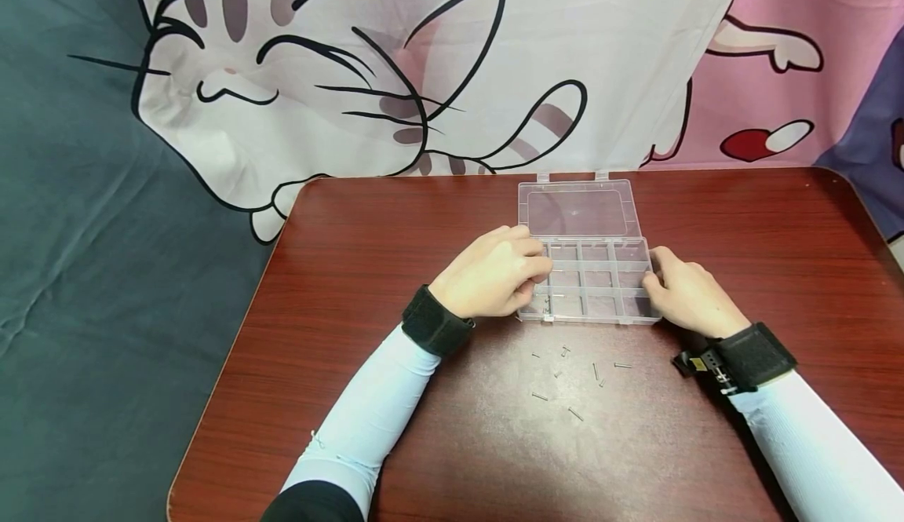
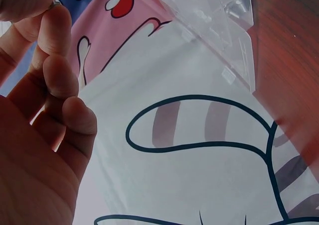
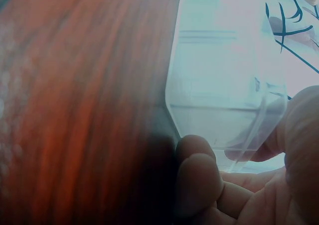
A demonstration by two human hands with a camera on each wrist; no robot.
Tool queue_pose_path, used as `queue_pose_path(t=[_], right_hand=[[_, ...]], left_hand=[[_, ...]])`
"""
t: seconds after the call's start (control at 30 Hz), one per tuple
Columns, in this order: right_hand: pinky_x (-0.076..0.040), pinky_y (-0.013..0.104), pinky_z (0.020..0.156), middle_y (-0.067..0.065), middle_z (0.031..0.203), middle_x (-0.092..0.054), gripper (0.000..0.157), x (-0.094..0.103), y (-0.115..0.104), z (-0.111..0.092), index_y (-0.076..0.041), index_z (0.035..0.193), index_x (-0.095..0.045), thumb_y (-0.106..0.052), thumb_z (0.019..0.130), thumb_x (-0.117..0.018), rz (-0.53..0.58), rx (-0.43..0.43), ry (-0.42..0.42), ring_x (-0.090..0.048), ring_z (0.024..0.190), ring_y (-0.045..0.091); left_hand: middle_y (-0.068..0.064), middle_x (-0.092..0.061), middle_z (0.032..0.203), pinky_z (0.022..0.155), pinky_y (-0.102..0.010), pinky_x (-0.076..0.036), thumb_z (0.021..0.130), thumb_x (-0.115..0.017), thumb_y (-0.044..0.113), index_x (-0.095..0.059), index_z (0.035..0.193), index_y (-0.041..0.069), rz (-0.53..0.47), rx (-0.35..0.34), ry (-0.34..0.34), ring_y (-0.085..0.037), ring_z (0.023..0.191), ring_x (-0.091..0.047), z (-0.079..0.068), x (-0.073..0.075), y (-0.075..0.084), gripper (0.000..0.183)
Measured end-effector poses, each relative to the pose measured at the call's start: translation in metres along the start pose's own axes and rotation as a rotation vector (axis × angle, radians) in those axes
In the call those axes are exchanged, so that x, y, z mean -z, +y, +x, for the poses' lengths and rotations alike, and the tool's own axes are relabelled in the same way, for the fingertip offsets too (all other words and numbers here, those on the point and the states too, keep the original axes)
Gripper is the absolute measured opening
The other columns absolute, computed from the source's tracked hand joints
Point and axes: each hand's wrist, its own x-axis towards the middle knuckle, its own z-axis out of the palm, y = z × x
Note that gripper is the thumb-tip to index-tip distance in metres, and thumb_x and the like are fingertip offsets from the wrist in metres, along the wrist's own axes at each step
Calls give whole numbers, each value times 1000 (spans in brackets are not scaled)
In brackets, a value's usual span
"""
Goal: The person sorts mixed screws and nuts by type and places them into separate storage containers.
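A clear plastic compartment box (image 1: pixel 596 279) lies on the table with its lid (image 1: pixel 579 209) folded back. Over its left column, my left hand (image 1: pixel 497 271) pinches a small metal screw (image 2: pixel 55 4) between thumb and forefinger; only a glint of it shows in the left wrist view. My right hand (image 1: pixel 688 290) grips the box's right side, with thumb and fingers at the corner of the clear wall (image 3: pixel 219 128) in the right wrist view. A few tiny metal bits (image 1: pixel 547 303) sit in the front left compartment.
Several small loose screws (image 1: pixel 575 414) lie scattered on the brown wooden table (image 1: pixel 395 443) in front of the box. A cat-print cloth (image 1: pixel 537 43) hangs behind the table's far edge. Green fabric (image 1: pixel 92 271) covers the left side.
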Motion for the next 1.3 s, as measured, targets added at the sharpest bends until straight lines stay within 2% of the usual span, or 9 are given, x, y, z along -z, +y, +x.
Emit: queue_pose_path(t=[0.23, 0.3, 0.4, 0.47, 0.57, 0.7, 0.93, 1.1, 1.3], right_hand=[[-47, 44, 70, 18, 92, -68, 37, 0, 0, 0, 2, 132, -51, -17, 100, -47, -4, 7, 13, -62, 78, 29], [-47, 44, 70, 19, 93, -68, 38, 0, 0, 0, 2, 132, -51, -17, 100, -47, -4, 6, 11, -62, 78, 29], [-48, 46, 71, 21, 97, -68, 39, -1, 0, 0, 3, 134, -50, -18, 101, -46, -2, 1, 5, -62, 79, 29], [-49, 46, 72, 22, 99, -69, 39, -1, 0, 0, 3, 134, -50, -18, 101, -46, -1, -2, 2, -63, 80, 29], [-49, 47, 73, 22, 100, -69, 40, -1, 0, 0, 3, 135, -50, -18, 101, -46, 0, -2, 3, -63, 81, 30], [-48, 46, 72, 21, 97, -68, 38, -1, 1, 0, 3, 133, -50, -18, 101, -46, -3, 4, 7, -62, 79, 29], [-48, 45, 71, 20, 96, -68, 38, -1, 1, -1, 2, 134, -50, -18, 101, -46, 0, -5, -2, -62, 78, 28], [-49, 46, 72, 21, 98, -68, 39, -2, 1, -1, 2, 135, -49, -19, 102, -47, 5, -10, -10, -62, 80, 29], [-48, 44, 70, 20, 96, -68, 39, 0, 0, 1, 3, 134, -49, -18, 101, -46, 4, -6, -9, -61, 77, 28]], left_hand=[[5, -51, 73, 71, -31, -40, 81, -58, 6, -60, 80, 18, 2, -2, 2, -20, 77, -47, 0, -1, -1, 12], [4, -58, 84, 75, -32, -43, 82, -65, 13, -66, 90, 18, -15, 10, -9, -20, 84, -51, 0, -1, 0, 9], [-3, -63, 132, 96, -36, -47, 81, -79, 43, -65, 128, 21, -54, 55, -49, -21, 116, -57, 0, 1, 2, 53], [-7, -37, 165, 115, -44, -40, 73, -79, 69, -45, 154, 24, -79, 89, -72, -27, 142, -47, 0, 3, 4, 99], [-2, -1, 176, 127, -54, -23, 68, -65, 90, -18, 167, 28, -87, 126, -95, -32, 158, -28, -1, 4, 3, 126], [2, 5, 176, 128, -57, -18, 70, -59, 93, -12, 167, 30, -96, 172, -96, -32, 160, -22, -3, 6, -1, 126], [-8, -15, 174, 128, -55, -21, 79, -62, 84, -18, 167, 24, -109, 209, -103, -28, 159, -25, -8, 4, -11, 115], [-14, -28, 170, 126, -51, -28, 85, -65, 74, -24, 165, 17, -120, 248, -138, -27, 156, -33, -17, -7, -22, 107], [-13, -39, 164, 119, -48, -39, 90, -65, 66, -26, 164, 12, -158, 354, -191, -27, 148, -44, -32, -28, -33, 100]])
